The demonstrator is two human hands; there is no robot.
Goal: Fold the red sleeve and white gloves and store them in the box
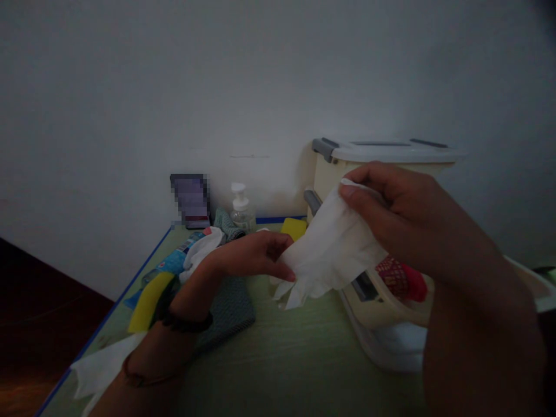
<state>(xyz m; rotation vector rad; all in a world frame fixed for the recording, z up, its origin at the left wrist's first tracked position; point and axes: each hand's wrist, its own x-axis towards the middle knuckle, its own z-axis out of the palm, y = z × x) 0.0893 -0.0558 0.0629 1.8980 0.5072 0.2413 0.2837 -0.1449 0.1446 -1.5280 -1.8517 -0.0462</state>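
A thin white tissue (336, 246) hangs crumpled and slanting above the table, stretched between both hands. My right hand (391, 202) pinches its upper corner between thumb and fingers. Lower down and further left, my left hand (260, 253) closes on the tissue's left edge with thumb and fingertips. Below the left forearm lies a dark green-grey cloth (228, 313). Just behind the tissue, a yellow sponge (294, 228) shows in part. To the right stands a cream storage bin (386, 298) with a red packet (403, 280) in its opening, partly hidden by my right hand.
Against the wall stand a clear pump bottle (241, 211) and a blurred-out phone-like device (191, 200). Left of my forearm lie a blue packet (171, 260), a yellow-and-dark sponge (150, 301) and another white tissue (104, 365). A second lidded bin (391, 150) rises behind my right hand.
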